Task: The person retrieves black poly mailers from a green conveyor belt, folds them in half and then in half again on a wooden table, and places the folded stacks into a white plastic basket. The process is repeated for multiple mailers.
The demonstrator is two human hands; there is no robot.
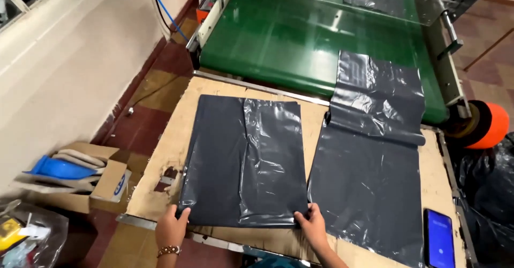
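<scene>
Your left hand [171,228] and right hand [311,226] each pinch a near corner of the dark grey plastic bag [243,163] lying flat on the cardboard-covered worktop [155,177]. You seem to be squaring it up; next, keep both corners level beside the neighbouring bag stack [369,187].

Even, fairly bright indoor light. Soft white glare streaks the green conveyor belt [300,38] at twelve o'clock and the wrinkled grey plastic bags [375,91] at two. Shadows are faint; edges bow slightly; focus is sharp.
</scene>
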